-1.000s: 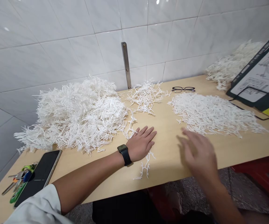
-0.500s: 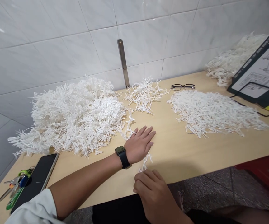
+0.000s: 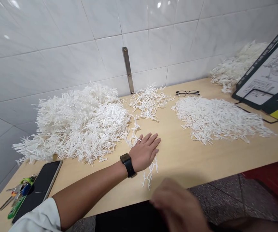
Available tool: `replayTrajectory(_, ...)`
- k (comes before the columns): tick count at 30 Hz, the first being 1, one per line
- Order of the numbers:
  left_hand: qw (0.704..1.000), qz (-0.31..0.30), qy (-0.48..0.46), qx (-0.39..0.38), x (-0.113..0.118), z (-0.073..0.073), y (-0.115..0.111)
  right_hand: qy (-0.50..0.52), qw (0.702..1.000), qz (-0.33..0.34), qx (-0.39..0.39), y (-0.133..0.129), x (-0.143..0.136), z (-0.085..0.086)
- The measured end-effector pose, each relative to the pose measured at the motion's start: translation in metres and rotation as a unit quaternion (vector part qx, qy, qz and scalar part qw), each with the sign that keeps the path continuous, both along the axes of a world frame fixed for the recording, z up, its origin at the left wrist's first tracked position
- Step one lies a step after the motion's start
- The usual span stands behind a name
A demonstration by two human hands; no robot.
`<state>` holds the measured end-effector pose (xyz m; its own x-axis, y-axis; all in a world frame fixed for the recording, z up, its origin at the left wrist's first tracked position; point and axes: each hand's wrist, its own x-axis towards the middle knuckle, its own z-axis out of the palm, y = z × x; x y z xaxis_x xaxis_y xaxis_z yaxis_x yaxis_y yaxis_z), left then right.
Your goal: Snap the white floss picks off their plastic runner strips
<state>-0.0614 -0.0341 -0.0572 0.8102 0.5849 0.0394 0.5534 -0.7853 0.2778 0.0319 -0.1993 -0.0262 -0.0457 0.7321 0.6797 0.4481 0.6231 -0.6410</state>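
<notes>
The person's left hand (image 3: 145,153) lies palm down on the bench (image 3: 177,154), fingers spread, with a branched white plastic piece (image 3: 149,176) running out at six o'clock from its edge; its upper end disappears beneath or beside the palm. The right hand (image 3: 177,201), at five o'clock, is blurred by motion, so whether its fingers are spread or pinching something cannot be told. Judged by how things lie, the work seems well short of finished: a big tangled white heap (image 3: 81,122) fills ten o'clock, apparently unhandled, and the branched piece has its side twigs on. What looks done is a flat spread of short white bits (image 3: 221,119) at two o'clock. A smaller loose pile of white stems (image 3: 150,101) sits at twelve o'clock, perhaps set apart.
</notes>
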Motion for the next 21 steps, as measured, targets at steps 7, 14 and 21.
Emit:
replayTrajectory(7, 0.997, -0.027, -0.066, 0.005, -0.003, 0.007, -0.002, -0.172, 0.904, -0.379, -0.1, 0.053, 0.143, 0.023)
replayTrajectory(14, 0.977, -0.048, -0.208, -0.016, -0.005, 0.009, -0.002, -0.193, 0.941, -0.15, -0.233, 0.066, 0.089, -0.013)
replayTrajectory(21, 0.941, -0.106, -0.32, -0.023, -0.011, 0.015, -0.008, -0.225, 0.947, -0.072, -0.219, 0.082, 0.027, -0.035)
